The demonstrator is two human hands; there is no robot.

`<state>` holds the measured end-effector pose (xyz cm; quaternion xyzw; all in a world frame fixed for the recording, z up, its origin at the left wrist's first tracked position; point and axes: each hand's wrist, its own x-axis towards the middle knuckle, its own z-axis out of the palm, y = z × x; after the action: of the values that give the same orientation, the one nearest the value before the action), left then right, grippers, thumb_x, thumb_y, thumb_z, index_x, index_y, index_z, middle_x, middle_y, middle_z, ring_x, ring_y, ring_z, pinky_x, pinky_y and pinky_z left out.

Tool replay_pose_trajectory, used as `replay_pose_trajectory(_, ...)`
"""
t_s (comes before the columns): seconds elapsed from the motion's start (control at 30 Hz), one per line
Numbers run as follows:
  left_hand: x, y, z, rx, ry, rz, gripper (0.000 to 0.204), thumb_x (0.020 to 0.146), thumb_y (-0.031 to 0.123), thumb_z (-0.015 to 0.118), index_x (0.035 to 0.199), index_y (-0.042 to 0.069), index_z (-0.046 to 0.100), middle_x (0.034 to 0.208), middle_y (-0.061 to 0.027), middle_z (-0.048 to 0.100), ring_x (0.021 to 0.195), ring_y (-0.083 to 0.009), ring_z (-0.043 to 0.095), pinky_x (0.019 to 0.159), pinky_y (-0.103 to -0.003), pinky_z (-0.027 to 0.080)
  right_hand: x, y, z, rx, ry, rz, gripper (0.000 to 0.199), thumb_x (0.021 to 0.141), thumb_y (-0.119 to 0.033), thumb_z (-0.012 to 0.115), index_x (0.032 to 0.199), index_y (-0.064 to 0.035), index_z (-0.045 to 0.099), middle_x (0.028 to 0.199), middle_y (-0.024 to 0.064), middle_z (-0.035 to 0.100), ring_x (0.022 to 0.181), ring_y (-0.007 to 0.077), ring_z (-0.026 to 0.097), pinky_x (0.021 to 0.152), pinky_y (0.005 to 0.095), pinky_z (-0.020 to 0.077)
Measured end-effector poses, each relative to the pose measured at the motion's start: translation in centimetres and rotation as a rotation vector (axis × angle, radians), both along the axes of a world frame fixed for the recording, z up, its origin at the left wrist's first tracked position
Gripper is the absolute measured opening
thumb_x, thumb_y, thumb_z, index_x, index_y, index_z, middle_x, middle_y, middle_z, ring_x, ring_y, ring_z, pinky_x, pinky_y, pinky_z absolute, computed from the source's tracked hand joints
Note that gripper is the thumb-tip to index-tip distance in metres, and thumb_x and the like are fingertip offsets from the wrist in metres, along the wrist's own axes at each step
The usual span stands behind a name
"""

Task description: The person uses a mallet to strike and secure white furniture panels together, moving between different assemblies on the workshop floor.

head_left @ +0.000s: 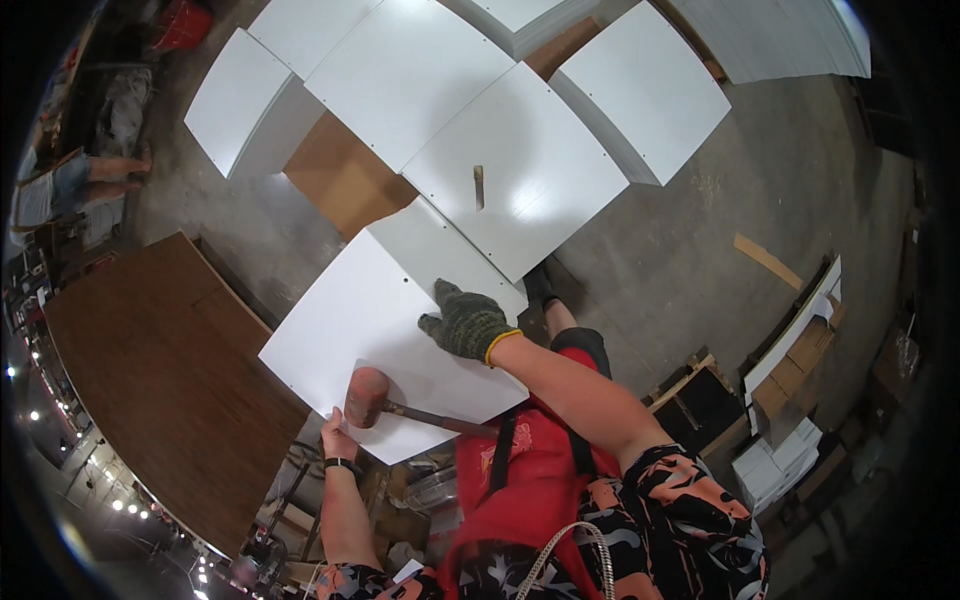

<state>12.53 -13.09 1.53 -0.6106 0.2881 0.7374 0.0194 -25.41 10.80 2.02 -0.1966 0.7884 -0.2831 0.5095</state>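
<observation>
Bright light is flooding the white panels (560, 150), with glare shining toward one panel's lower-right edge and a soft shadow straddling its upper-left edge. Small lamps (118, 506) are glowing beyond the brown board (160, 340); straight lines are bending toward the black rim.

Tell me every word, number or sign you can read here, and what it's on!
None can be read.
Red apron: a pale design, too blurred to tell whether it has letters.
White panel: just small dark dots, no writing visible.
Mallet: no writing I can make out.
</observation>
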Motion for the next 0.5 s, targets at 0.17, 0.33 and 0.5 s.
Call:
replay_pose_trajectory(0.17,-0.6,0.3,-0.3,0.066,0.002,0.03,0.059,0.08,0.035,0.073,0.123,0.0,0.053,0.121,-0.0087,0.06,0.115,-0.0294,0.053,0.101,-0.043,0.038,-1.0,-0.9,0.7,0.084,-0.044,0.034,0.075,0.083,-0.045,0.058,0.133,0.0082,0.041,0.128,0.0276,0.053,0.114,0.0368,0.056,0.097,0.0423,0.044)
replay_pose_trajectory(0.33,1.4,-0.3,-1.6,-0.035,0.01,0.068,0.057,0.079,0.028,0.075,0.123,0.0,0.053,0.118,-0.0084,0.061,0.108,-0.0274,0.057,0.097,-0.043,0.041,-1.6,-1.9,1.4,0.135,0.026,0.119,0.077,0.081,-0.046,0.059,0.131,0.0099,0.044,0.124,0.0276,0.056,0.111,0.037,0.058,0.096,0.0407,0.0455)
replay_pose_trajectory(0.5,0.9,0.2,-1.0,-0.206,-0.069,0.035,0.041,0.081,0.02,0.073,0.111,-0.002,0.058,0.105,-0.0094,0.065,0.094,-0.0238,0.062,0.085,-0.038,0.049,-2.2,-3.5,1.7,0.233,0.036,0.263,0.071,0.08,-0.045,0.06,0.123,0.0094,0.051,0.117,0.0277,0.06,0.107,0.0362,0.061,0.095,0.0409,0.0466)
